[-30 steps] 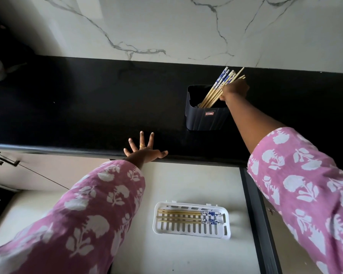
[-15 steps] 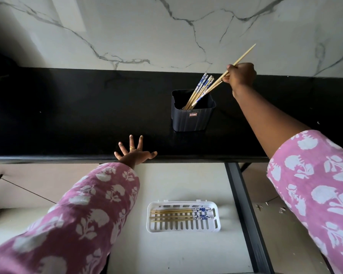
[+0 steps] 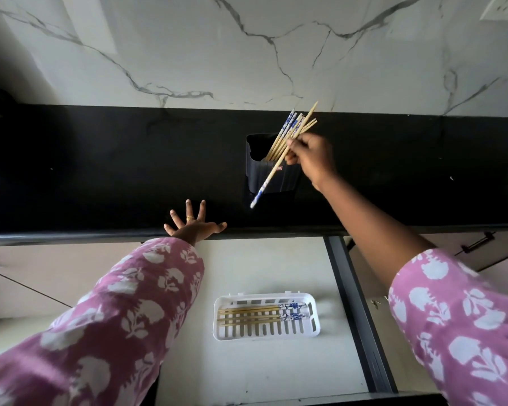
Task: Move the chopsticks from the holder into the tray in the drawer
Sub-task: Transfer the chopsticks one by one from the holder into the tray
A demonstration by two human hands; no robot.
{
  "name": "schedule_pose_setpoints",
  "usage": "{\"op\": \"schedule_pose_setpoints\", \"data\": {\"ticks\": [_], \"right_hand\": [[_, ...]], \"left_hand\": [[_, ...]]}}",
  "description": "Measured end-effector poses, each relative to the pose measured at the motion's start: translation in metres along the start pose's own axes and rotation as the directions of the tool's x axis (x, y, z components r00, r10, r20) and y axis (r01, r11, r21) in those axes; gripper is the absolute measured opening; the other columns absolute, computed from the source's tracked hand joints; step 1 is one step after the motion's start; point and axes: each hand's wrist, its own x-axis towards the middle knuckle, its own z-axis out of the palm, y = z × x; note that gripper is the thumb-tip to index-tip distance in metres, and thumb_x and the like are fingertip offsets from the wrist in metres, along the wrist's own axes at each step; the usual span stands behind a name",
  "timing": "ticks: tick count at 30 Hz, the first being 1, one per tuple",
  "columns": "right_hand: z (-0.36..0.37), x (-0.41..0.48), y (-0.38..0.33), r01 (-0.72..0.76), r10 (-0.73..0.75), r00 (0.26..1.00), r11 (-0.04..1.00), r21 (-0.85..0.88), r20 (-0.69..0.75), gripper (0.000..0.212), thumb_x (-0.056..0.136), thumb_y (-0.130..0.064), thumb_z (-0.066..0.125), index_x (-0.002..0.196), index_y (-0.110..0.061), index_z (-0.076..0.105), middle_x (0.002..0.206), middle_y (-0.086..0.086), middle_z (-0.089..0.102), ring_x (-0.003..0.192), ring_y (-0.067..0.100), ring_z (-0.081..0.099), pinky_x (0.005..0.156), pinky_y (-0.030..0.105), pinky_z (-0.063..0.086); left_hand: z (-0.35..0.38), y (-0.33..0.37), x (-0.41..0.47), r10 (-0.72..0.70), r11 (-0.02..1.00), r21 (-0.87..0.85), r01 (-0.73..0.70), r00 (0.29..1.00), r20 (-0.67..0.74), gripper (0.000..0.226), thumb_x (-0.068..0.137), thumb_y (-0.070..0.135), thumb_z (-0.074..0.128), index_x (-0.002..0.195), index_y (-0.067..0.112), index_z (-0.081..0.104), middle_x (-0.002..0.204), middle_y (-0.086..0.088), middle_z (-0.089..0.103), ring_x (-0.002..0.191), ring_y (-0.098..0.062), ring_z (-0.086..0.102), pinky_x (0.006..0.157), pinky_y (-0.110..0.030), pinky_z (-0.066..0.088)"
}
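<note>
A dark holder (image 3: 288, 178) stands on the black counter (image 3: 100, 171) with several bamboo chopsticks (image 3: 288, 131) leaning in it. My right hand (image 3: 311, 159) pinches one chopstick (image 3: 269, 177), lifted out and slanting in front of the holder, its blue-and-white end pointing down-left. My left hand (image 3: 192, 224) rests flat with spread fingers on the counter's front edge. Below, in the open drawer (image 3: 261, 370), a white slotted tray (image 3: 264, 335) holds several chopsticks (image 3: 255, 315) lying side by side.
A marble-patterned wall (image 3: 247, 54) rises behind the counter. The drawer's dark right rail (image 3: 358, 312) runs beside the tray. Cabinet fronts with dark handles (image 3: 478, 243) flank the drawer on both sides.
My right hand has pulled one chopstick out of the holder and brought it down and toward me; it now slants in front of the holder. My left hand stays on the counter edge.
</note>
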Motion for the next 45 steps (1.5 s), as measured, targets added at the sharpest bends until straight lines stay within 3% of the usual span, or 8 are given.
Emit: {"op": "schedule_pose_setpoints", "data": {"ticks": [4, 6, 10, 17, 23, 26, 35, 45], "right_hand": [[0.023, -0.04, 0.034, 0.007, 0.071, 0.959, 0.962, -0.273, 0.274, 0.017, 0.093, -0.007, 0.056, 0.088, 0.009, 0.062, 0.063, 0.008, 0.059, 0.038, -0.007, 0.054, 0.049, 0.01, 0.048], [0.034, -0.063, 0.049, 0.079, 0.103, 0.904, 0.914, -0.398, 0.415, 0.019, 0.092, -0.008, 0.058, 0.086, 0.009, 0.062, 0.068, 0.012, 0.061, 0.045, -0.004, 0.055, 0.054, 0.018, 0.049], [0.056, -0.104, 0.081, 0.241, 0.173, 0.764, 0.817, -0.523, 0.621, 0.021, 0.093, -0.012, 0.054, 0.09, 0.005, 0.065, 0.088, 0.021, 0.066, 0.078, 0.026, 0.06, 0.069, 0.028, 0.038], [0.088, -0.16, 0.127, 0.422, 0.348, 0.514, 0.693, -0.584, 0.784, 0.022, 0.097, -0.018, 0.047, 0.103, -0.002, 0.061, 0.108, 0.016, 0.062, 0.098, 0.031, 0.06, 0.081, 0.036, 0.047], [0.098, -0.197, 0.159, 0.649, 0.447, 0.393, 0.485, -0.586, 0.804, 0.026, 0.094, -0.003, 0.039, 0.112, -0.003, 0.057, 0.119, 0.018, 0.059, 0.109, 0.035, 0.059, 0.083, 0.038, 0.048], [0.1, -0.208, 0.164, 0.704, 0.468, 0.381, 0.412, -0.578, 0.797, 0.021, 0.087, 0.005, 0.043, 0.096, -0.004, 0.06, 0.118, 0.018, 0.063, 0.111, 0.035, 0.06, 0.086, 0.036, 0.048], [0.119, -0.227, 0.17, 0.773, 0.368, 0.401, 0.355, -0.526, 0.839, 0.029, 0.086, 0.009, 0.045, 0.105, 0.002, 0.065, 0.111, 0.02, 0.067, 0.108, 0.037, 0.062, 0.08, 0.04, 0.049], [0.11, -0.223, 0.174, 0.64, 0.369, 0.542, 0.401, -0.655, 0.755, 0.027, 0.082, 0.011, 0.048, 0.104, 0.005, 0.063, 0.112, 0.022, 0.064, 0.11, 0.038, 0.058, 0.084, 0.041, 0.048]], "left_hand": [[-0.001, -0.001, -0.001, 0.012, 1.0, 0.007, -0.012, 1.0, 0.0, 0.089, 0.082, 0.075, 0.041, 0.15, 0.042, -0.006, 0.159, 0.006, -0.02, 0.143, -0.039, -0.021, 0.114, -0.06, -0.007], [-0.001, -0.001, -0.002, 0.013, 1.0, 0.005, -0.013, 1.0, 0.0, 0.088, 0.082, 0.075, 0.041, 0.15, 0.042, -0.006, 0.159, 0.006, -0.02, 0.143, -0.039, -0.021, 0.113, -0.06, -0.008], [-0.001, -0.001, 0.0, 0.005, 1.0, 0.011, -0.005, 1.0, 0.004, 0.088, 0.081, 0.076, 0.04, 0.149, 0.042, -0.005, 0.159, 0.006, -0.019, 0.143, -0.04, -0.021, 0.113, -0.06, -0.008], [-0.001, -0.001, 0.002, 0.005, 1.0, 0.014, -0.005, 1.0, 0.001, 0.088, 0.082, 0.075, 0.04, 0.15, 0.042, -0.005, 0.159, 0.006, -0.019, 0.143, -0.04, -0.023, 0.114, -0.06, -0.008], [0.0, 0.001, 0.003, -0.002, 1.0, 0.011, 0.001, 1.0, 0.003, 0.088, 0.082, 0.074, 0.041, 0.15, 0.042, -0.005, 0.159, 0.006, -0.02, 0.143, -0.04, -0.023, 0.114, -0.06, -0.008], [-0.001, 0.002, 0.003, -0.005, 1.0, 0.014, 0.005, 1.0, 0.001, 0.088, 0.082, 0.073, 0.042, 0.149, 0.043, -0.007, 0.158, 0.008, -0.022, 0.143, -0.038, -0.024, 0.113, -0.06, -0.008], [-0.002, 0.002, 0.006, -0.012, 1.0, 0.003, 0.012, 1.0, 0.013, 0.087, 0.083, 0.072, 0.043, 0.149, 0.044, -0.007, 0.158, 0.008, -0.023, 0.143, -0.038, -0.024, 0.113, -0.06, -0.009], [-0.002, 0.003, 0.008, 0.001, 1.0, 0.007, -0.001, 1.0, 0.015, 0.088, 0.084, 0.071, 0.044, 0.149, 0.043, -0.009, 0.157, 0.007, -0.024, 0.142, -0.039, -0.025, 0.113, -0.06, -0.009]]}}
